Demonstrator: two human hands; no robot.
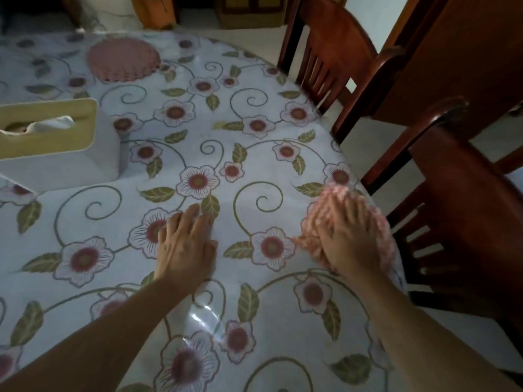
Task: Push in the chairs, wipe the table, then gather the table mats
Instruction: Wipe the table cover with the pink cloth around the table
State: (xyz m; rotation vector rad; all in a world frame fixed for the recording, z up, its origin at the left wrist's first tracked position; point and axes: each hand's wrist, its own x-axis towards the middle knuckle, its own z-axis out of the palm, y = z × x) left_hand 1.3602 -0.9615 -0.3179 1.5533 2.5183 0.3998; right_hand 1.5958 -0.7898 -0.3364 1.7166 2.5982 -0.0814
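The table wears a white floral cloth under clear plastic. My right hand presses flat, fingers spread, on a pink and white fluffy cloth near the table's right edge; the cloth is blurred. On the tablecloth to its left, my left hand rests palm down with nothing in it. A round pink table mat lies at the far side. Two dark wooden chairs stand off the right edge, one at the back and one nearer.
A cream tissue box with a tissue sticking out stands on the left of the table. A wooden cabinet side rises behind the chairs. Pale floor tiles show between the chairs and the table edge.
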